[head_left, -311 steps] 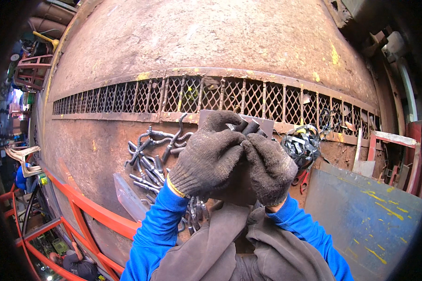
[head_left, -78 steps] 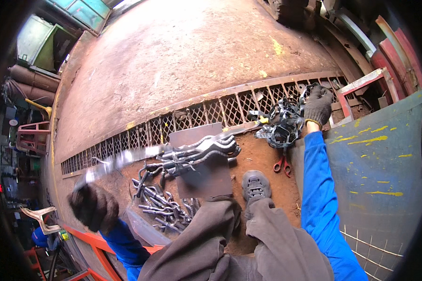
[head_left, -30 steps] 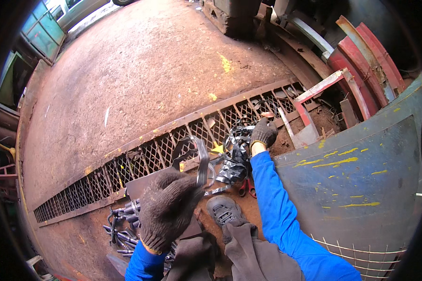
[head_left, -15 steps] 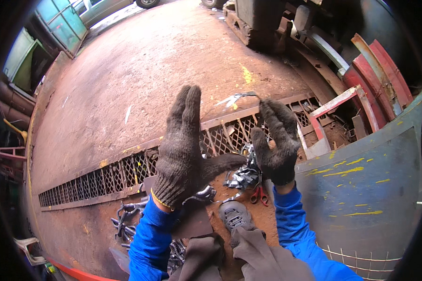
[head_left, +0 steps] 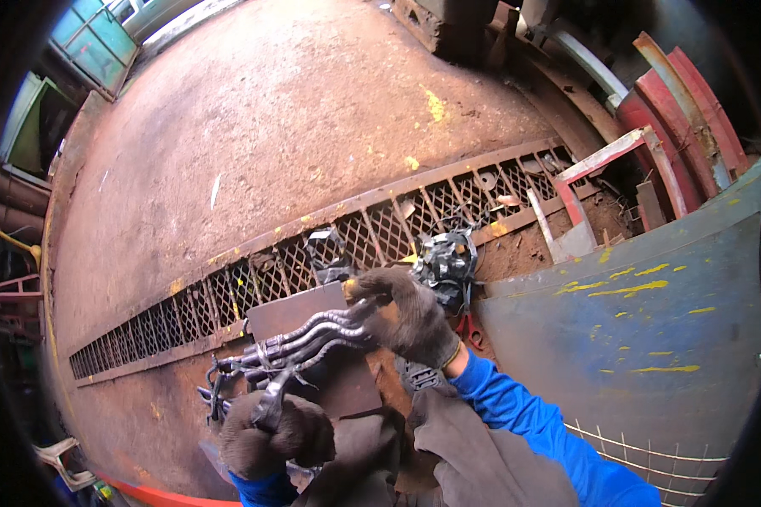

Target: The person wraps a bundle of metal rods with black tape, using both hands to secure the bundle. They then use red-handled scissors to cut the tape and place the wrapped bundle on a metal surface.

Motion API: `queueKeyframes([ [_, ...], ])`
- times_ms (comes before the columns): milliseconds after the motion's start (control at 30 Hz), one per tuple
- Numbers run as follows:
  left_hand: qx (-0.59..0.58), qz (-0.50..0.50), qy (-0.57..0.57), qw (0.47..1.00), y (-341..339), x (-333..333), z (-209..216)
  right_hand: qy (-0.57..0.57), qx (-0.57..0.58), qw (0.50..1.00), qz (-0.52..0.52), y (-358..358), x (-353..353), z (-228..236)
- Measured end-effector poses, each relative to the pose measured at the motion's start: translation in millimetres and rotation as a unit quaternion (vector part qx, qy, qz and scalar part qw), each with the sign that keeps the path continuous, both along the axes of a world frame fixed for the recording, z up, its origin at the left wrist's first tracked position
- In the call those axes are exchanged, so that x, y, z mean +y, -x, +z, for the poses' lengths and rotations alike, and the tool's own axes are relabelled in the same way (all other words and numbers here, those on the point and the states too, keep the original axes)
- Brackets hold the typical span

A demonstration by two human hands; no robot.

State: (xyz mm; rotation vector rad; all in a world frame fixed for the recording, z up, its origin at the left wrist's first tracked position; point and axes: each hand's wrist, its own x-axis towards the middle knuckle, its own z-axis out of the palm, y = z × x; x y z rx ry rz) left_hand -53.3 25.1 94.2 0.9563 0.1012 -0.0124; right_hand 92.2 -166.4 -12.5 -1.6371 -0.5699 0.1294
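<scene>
A bundle of grey, cable-like lengths (head_left: pixel 300 340) lies across a flat brown plate (head_left: pixel 355 390) in front of my legs. My right hand (head_left: pixel 410 319), in a dark knitted glove, is closed around the bundle's right end. Nearer to me, my gloved left hand (head_left: pixel 275 435) is closed on a dark shiny strip (head_left: pixel 271 401), which sticks up from the fist toward the bundle's left part. Whether the strip joins the bundle, I cannot tell. Beyond my right hand sits a crumpled heap of black and silver strips (head_left: pixel 446 264). Red-handled scissors (head_left: pixel 472 332) lie beside it.
A rusty metal grating (head_left: pixel 380 232) crosses the reddish floor (head_left: pixel 254 127). At right stand a large curved grey-blue panel (head_left: pixel 643 313) and a red and white frame (head_left: pixel 604 160). A wire mesh (head_left: pixel 651 465) is at lower right. My shoe (head_left: pixel 418 376) is beside the plate.
Both hands have come down from above the grating to the bundle. The right hand has taken hold of its right end; the left, outstretched before, now grips a dark strip.
</scene>
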Motion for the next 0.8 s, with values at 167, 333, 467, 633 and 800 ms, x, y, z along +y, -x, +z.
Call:
queueKeyframes([
  [167, 0.032, 0.063, 0.046, 0.996, -8, 22, 12, 0.007, 0.106, 0.977, 0.186, -17, -4, -16],
  [333, 0.005, 0.211, 0.064, 0.975, -30, 32, 12, -0.063, 0.184, 0.974, 0.113, -60, -38, 14],
  [467, -0.120, 0.178, 0.167, 0.962, -16, 83, 24, -0.045, 0.157, 0.986, 0.042, -94, -56, 35],
  [633, -0.197, 0.336, 0.025, 0.921, 38, 133, 39, -0.055, -0.005, 0.988, -0.142, -143, -75, 49],
  [800, -0.276, 0.178, -0.052, 0.943, 67, 199, 49, -0.042, -0.199, 0.933, -0.297, -194, -94, 94],
])
